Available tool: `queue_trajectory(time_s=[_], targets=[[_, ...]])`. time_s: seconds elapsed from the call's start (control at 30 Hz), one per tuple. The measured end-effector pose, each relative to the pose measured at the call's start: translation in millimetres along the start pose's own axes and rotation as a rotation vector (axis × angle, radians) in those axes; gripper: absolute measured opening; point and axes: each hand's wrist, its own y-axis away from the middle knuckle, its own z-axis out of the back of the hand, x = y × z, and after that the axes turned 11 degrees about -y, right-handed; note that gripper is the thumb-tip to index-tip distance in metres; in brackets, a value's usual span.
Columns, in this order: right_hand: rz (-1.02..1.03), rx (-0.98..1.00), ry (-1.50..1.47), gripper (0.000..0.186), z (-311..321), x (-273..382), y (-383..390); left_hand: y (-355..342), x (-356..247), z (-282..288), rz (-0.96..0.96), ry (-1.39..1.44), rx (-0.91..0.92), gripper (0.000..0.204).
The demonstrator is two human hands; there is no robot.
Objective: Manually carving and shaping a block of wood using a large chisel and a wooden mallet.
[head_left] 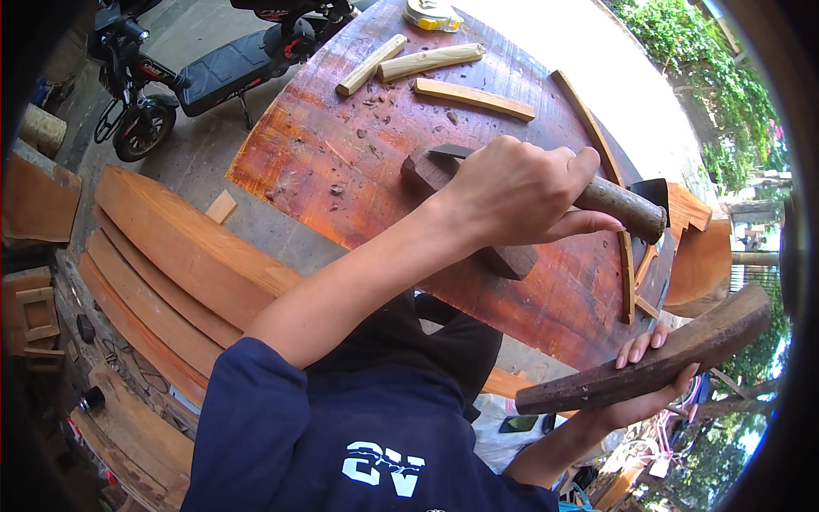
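My left hand [525,192] is closed around a chisel [614,205] with a thick round wooden handle. Part of its dark metal blade shows on the far side of my fist. Under that forearm lies a dark wooden block [512,261] on the table, its middle hidden by my arm. At the lower right, my right hand [648,392] grips a curved dark wooden piece [648,358], fingers on one side and thumb on the other. This piece is held tilted in the air, apart from the chisel.
The reddish-brown table [299,162] carries wood chips, several pale wooden strips [473,98], a thin curved strip [589,119] and a yellow tape measure [433,14]. Curved wooden boards [188,230] are stacked at the left. Beyond them stands an electric scooter [222,77].
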Motion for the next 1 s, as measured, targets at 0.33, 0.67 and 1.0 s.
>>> queue_trajectory(time_s=[0.33, 0.67, 1.0], targets=[[-0.242, 0.104, 0.262, 0.056, 11.9, -1.2, 19.1, 0.6, 4.7, 5.7, 0.055, -0.043, -0.029, 0.063], [-0.378, 0.119, 0.516, 0.048, -10.6, -28.4, 36.7, 7.6, 18.4, 5.6, 0.093, -0.01, 0.059, 0.065], [-0.054, 0.073, 0.082, 0.057, -1.3, 6.9, -4.9, 5.2, 14.0, 4.2, 0.066, -0.045, -0.037, 0.063]])
